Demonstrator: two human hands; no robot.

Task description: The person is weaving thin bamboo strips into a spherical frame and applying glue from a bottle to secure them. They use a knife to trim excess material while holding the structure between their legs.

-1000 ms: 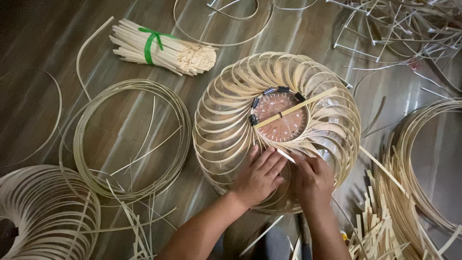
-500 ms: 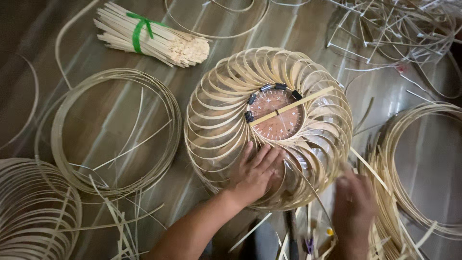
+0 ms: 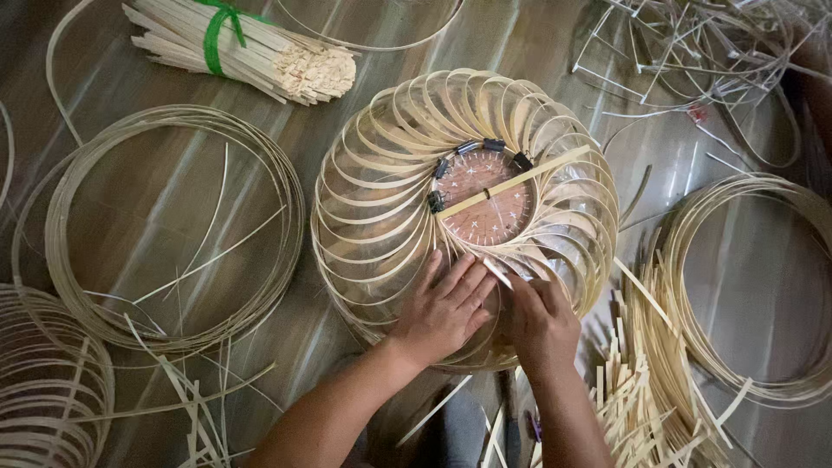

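A round woven frame of curved bamboo strips [image 3: 381, 191] lies on the floor, its loops fanning around a brown disc [image 3: 487, 201] crossed by a flat bamboo stick. My left hand [image 3: 442, 308] presses flat on the near loops of the frame, fingers spread toward the disc. My right hand [image 3: 542, 321] sits beside it on the frame's near edge, fingers pinching a thin bamboo strip [image 3: 498, 274] that points at the disc. Black clips line the disc's far rim.
A bundle of short bamboo sticks [image 3: 251, 52] tied with green tape lies at the top left. Coiled bamboo rings [image 3: 95, 156] lie left, another coil [image 3: 780, 286] right. Loose cut strips [image 3: 641, 399] pile at the lower right, tangled strips at the top right.
My right hand went off to the strip pile at the right, then came back to the frame beside my left hand, now holding a strip. The left hand stayed pressed on the frame.
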